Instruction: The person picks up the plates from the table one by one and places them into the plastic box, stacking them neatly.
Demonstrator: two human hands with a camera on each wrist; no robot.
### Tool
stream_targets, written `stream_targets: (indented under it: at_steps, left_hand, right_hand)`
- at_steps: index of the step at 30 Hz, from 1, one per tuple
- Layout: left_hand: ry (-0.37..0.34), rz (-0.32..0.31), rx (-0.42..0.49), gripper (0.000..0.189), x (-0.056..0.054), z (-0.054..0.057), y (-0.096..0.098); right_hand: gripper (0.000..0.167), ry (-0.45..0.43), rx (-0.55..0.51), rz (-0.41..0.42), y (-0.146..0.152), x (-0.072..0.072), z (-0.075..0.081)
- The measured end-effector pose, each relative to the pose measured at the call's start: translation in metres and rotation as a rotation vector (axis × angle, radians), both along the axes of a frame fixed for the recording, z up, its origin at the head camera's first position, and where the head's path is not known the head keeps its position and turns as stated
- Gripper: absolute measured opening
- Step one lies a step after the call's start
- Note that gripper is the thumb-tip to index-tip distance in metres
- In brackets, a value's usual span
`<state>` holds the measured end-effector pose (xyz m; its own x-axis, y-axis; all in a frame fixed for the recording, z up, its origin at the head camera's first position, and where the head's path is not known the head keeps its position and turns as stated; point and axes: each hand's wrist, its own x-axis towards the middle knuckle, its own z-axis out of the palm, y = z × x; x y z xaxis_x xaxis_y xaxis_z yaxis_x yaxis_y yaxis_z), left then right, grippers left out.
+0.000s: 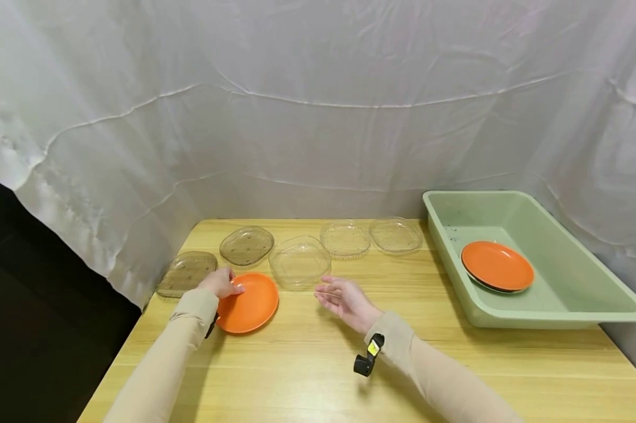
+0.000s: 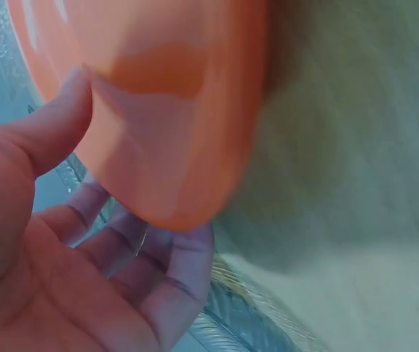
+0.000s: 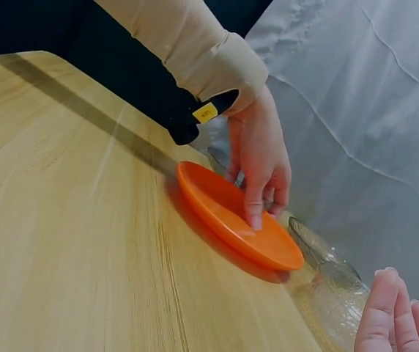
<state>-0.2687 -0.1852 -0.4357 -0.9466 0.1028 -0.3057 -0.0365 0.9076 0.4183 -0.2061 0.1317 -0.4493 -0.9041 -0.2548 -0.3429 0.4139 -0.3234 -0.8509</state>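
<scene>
An orange plate [image 1: 251, 305] is gripped at its left edge by my left hand [image 1: 219, 283]. The left wrist view shows the thumb on the upper face of the plate [image 2: 173, 147] and the other fingers beneath the rim. In the right wrist view the plate [image 3: 228, 216] is tilted just over the tabletop, with a shadow below it. My right hand [image 1: 349, 302] hovers to the right of the plate, fingers loosely bent with nothing in them. Nearest to it is a clear plate [image 1: 300, 261].
Two brownish see-through plates [image 1: 247, 245] lie at the left, and two clear plates [image 1: 345, 238] along the back. At the right a green tub [image 1: 587, 264] contains another orange plate [image 1: 497, 266] on top of other plates. A grey curtain [image 1: 318, 147] hangs behind the table.
</scene>
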Motion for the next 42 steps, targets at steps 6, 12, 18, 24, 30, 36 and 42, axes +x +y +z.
stream_targets:
  at_steps: [6,12,18,24,30,36,42]
  left_hand:
    - [-0.010,-0.017,0.030,0.030,0.000,-0.008,0.001]
    - [-0.032,-0.040,0.115,0.028,0.002,-0.013,0.008]
    - [-0.058,-0.141,0.158,0.027,0.006,-0.010,0.018]
    - [-0.100,-0.257,0.239,0.025,0.010,-0.010,0.031]
    - [-0.101,-0.404,0.286,0.030,0.011,-0.010,0.049]
    - [-0.079,-0.396,0.308,0.032,0.016,-0.005,0.069]
    - [-0.061,-0.345,0.386,0.036,0.017,-0.005,0.090]
  right_hand:
    - [0.058,-0.013,-0.014,-0.017,0.004,0.001,-0.004]
    - [0.057,-0.021,-0.006,-0.027,0.006,0.003,-0.006]
    - [0.056,-0.029,0.002,-0.041,0.009,-0.001,-0.009]
    - [0.057,-0.028,0.006,-0.044,0.018,-0.004,-0.013]
    - [0.057,-0.027,0.019,-0.075,0.031,-0.007,-0.017]
    - [0.058,-0.020,0.059,-0.097,0.048,-0.008,-0.025]
    - [0.056,-0.015,0.076,-0.107,0.063,-0.007,-0.028]
